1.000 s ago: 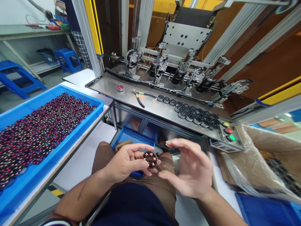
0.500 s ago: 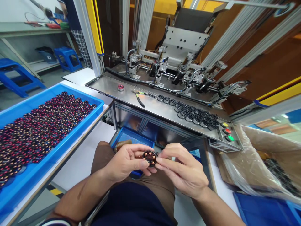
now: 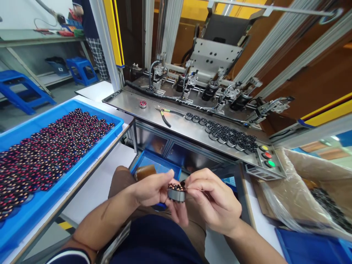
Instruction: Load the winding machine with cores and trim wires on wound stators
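Above my lap, my left hand [image 3: 159, 190] holds a copper-wound motor stator [image 3: 176, 193], tilted so its grey metal side faces me. Its fingers support the stator from the left and below. My right hand [image 3: 213, 200] is closed at the stator's right side, with thin copper wire [image 3: 202, 190] pinched between thumb and fingers. On the metal ledge ahead lie pliers [image 3: 166, 114] with black and green handles. A single red-topped stator [image 3: 143, 104] stands left of them. Several black stators without visible copper [image 3: 231, 134] are grouped to the right.
A blue tray [image 3: 120, 126] full of wound stators stands at left. Beyond the ledge is a winding machine [image 3: 210, 90]. A button box [image 3: 268, 157] and a plastic-lined carton [image 3: 291, 183] are at right. Another person [image 3: 93, 40] stands at far left behind blue stools [image 3: 82, 69].
The stator has turned from showing its round wound face to showing its grey side. My left thumb has lifted off it. Wire now shows in my right fingers.
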